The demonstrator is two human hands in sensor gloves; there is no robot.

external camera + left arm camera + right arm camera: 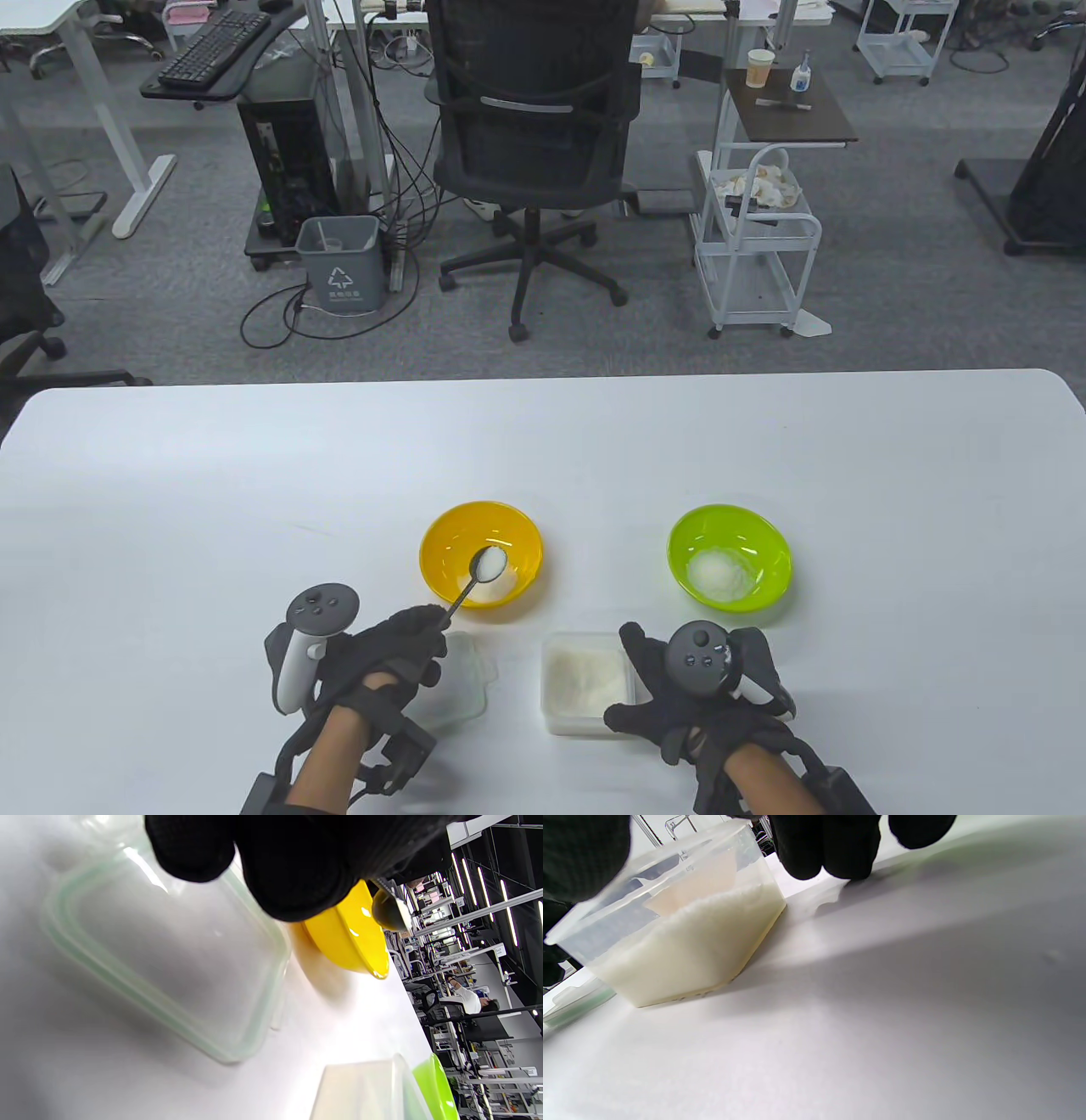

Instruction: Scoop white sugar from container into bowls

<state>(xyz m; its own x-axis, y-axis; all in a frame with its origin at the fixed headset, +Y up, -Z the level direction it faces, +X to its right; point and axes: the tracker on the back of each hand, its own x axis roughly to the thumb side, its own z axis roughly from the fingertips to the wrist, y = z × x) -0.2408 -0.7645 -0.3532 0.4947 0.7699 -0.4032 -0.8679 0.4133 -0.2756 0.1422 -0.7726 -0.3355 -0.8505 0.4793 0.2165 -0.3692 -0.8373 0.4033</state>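
Observation:
My left hand grips a metal spoon by its handle; the spoon bowl, heaped with white sugar, hangs over the yellow bowl, which holds some sugar. The spoon's underside shows above the yellow bowl in the left wrist view. The clear sugar container sits at the front centre; my right hand rests against its right side. In the right wrist view the container is about half full of sugar. The green bowl on the right holds a mound of sugar.
The container's clear lid lies flat on the table under my left hand, and shows large in the left wrist view. The white table stretches wide to the left and behind the bowls. An office chair stands beyond the far edge.

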